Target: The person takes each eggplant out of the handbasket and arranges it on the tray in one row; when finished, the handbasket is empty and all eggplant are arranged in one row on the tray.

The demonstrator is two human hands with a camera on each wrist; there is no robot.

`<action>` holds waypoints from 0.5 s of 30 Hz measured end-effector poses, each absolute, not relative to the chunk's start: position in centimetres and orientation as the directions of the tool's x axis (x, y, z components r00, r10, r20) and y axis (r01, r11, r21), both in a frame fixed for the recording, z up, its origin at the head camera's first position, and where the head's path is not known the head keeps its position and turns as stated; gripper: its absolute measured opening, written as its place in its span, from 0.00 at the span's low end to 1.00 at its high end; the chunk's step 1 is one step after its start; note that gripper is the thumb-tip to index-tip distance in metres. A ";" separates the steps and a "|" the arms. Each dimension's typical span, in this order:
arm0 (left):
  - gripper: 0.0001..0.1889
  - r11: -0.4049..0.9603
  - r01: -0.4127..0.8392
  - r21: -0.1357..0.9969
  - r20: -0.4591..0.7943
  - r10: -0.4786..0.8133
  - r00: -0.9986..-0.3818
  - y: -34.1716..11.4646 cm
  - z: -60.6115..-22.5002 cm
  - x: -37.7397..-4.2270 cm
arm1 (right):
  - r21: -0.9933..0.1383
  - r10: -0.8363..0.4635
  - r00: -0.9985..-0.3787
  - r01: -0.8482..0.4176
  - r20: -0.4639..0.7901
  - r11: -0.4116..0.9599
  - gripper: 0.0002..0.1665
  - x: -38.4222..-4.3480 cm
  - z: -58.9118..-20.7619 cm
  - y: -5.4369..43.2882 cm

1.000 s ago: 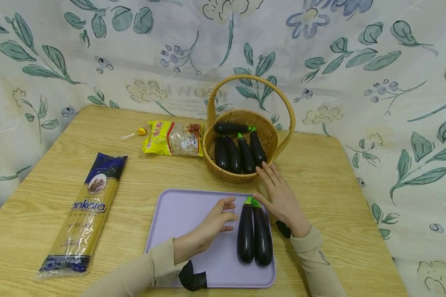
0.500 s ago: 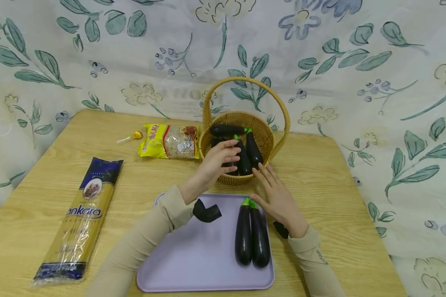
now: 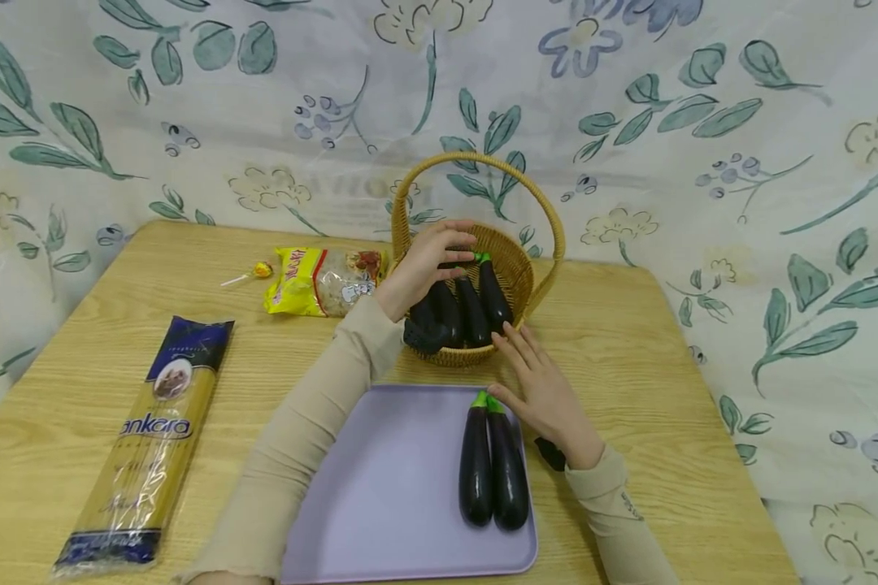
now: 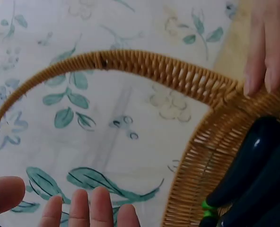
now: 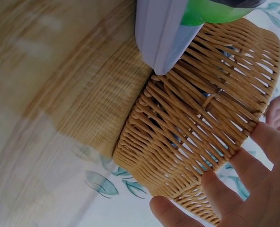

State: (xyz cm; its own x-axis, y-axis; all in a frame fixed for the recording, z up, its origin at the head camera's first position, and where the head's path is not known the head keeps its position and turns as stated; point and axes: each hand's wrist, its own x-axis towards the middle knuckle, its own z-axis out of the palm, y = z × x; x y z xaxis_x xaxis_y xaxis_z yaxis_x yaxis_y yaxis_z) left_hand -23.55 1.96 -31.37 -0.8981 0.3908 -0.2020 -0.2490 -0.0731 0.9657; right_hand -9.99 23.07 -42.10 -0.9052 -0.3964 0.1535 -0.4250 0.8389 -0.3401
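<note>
My left hand [image 3: 428, 264] is over the wicker basket [image 3: 521, 276], fingers extended above the eggplant lying across its back, which it mostly hides. In the left wrist view that hand's fingers [image 4: 100, 205] and thumb are spread apart, with nothing between them. Several dark eggplants [image 3: 472, 313] with green stems lie in the basket. My right hand [image 3: 549, 398] has its fingertips on the basket's front right rim, fingers straight; the right wrist view shows them along the woven edge [image 5: 211, 156]. Two more eggplants [image 3: 475, 467] lie side by side on the lilac tray [image 3: 380, 504].
Left of the basket lies a yellow snack bag [image 3: 322, 280], with a lollipop [image 3: 262, 270] beside it. A long pack of spaghetti [image 3: 146, 447] rests on the left of the wooden table [image 3: 651, 390]. A floral cloth [image 3: 278, 97] hangs behind.
My left hand has moved from above the tray forward to the basket, reaching over its back part. The right hand has stayed at the rim. The head view has shifted slightly.
</note>
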 end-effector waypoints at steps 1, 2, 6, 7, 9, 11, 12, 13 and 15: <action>0.22 -0.078 -0.255 0.964 -0.207 0.383 -0.900 2.0 -31.4 -23.9 | -0.339 -0.396 -0.905 -0.425 0.153 0.839 0.44 -10.0 -42.1 23.1; 0.22 -0.080 -0.263 0.961 -0.215 0.376 -0.901 2.0 -31.5 -24.2 | -0.339 -0.396 -0.905 -0.426 0.155 0.839 0.44 -10.0 -42.1 23.1; 0.22 -0.098 -0.280 0.955 -0.231 0.343 -0.910 2.1 -31.7 -25.3 | -0.337 -0.398 -0.903 -0.429 0.162 0.838 0.44 -10.0 -42.0 23.2; 0.22 -0.102 -0.280 0.955 -0.232 0.333 -0.914 2.2 -31.8 -25.5 | -0.336 -0.399 -0.903 -0.430 0.162 0.838 0.44 -10.0 -42.0 23.2; 0.21 -0.102 -0.277 0.956 -0.234 0.312 -0.921 2.2 -32.0 -26.1 | -0.334 -0.401 -0.902 -0.433 0.161 0.838 0.44 -10.0 -42.0 23.2; 0.21 -0.097 -0.278 0.956 -0.239 0.295 -0.925 2.3 -32.1 -26.6 | -0.334 -0.403 -0.901 -0.433 0.159 0.837 0.44 -10.0 -42.1 23.2; 0.21 -0.093 -0.277 0.956 -0.240 0.289 -0.927 2.3 -32.2 -26.8 | -0.335 -0.403 -0.901 -0.433 0.159 0.837 0.44 -10.0 -42.1 23.2; 0.21 -0.089 -0.275 0.957 -0.241 0.284 -0.928 2.4 -32.3 -27.1 | -0.337 -0.403 -0.901 -0.433 0.158 0.836 0.44 -10.0 -42.1 23.2; 0.22 -0.085 -0.280 0.956 -0.247 0.280 -0.928 2.4 -32.5 -27.5 | -0.341 -0.402 -0.902 -0.432 0.157 0.835 0.44 -10.0 -42.2 23.2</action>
State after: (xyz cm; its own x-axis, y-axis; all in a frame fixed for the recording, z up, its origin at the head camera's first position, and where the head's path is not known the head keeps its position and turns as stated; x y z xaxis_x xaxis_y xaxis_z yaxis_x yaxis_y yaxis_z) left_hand -27.55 2.40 -32.52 -0.9277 0.2800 -0.2467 -0.2800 -0.0851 0.9562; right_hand -10.03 23.23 -42.16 -0.9020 -0.4021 0.1571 -0.4316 0.8351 -0.3411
